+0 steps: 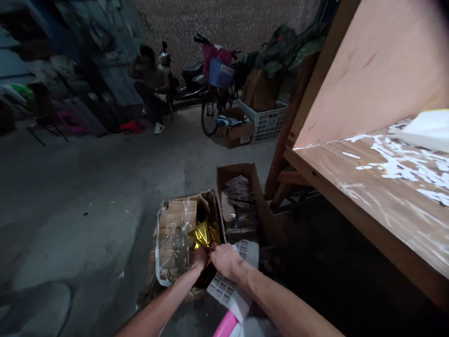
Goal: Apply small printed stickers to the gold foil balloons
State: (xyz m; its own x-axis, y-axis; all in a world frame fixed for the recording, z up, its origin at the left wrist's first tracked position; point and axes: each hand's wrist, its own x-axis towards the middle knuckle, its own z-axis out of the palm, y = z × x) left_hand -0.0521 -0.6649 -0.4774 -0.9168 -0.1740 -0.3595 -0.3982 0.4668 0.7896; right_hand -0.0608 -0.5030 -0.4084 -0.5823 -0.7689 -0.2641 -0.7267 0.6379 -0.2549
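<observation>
The right hand (224, 260) has its fingers curled closed on the gathered lower end of the gold foil (201, 235). The left hand (200, 257) is against the same end; its fingers are hidden, so its grip cannot be told. The foil lies at the opening of a battered carton (214, 208), beside brown cardboard under clear tape (175, 229). Just right of this carton stands a second, open box (260, 199) holding packets in clear wrap (240, 194). A sheet with printed labels (249, 250) lies partly under the right forearm, with a pink object (226, 324) below it, cut off by the frame edge. To the right, a wooden table (340, 180) bears scattered white strips (396, 164). A person (154, 82) sits near a scooter (192, 82) in the background.
</observation>
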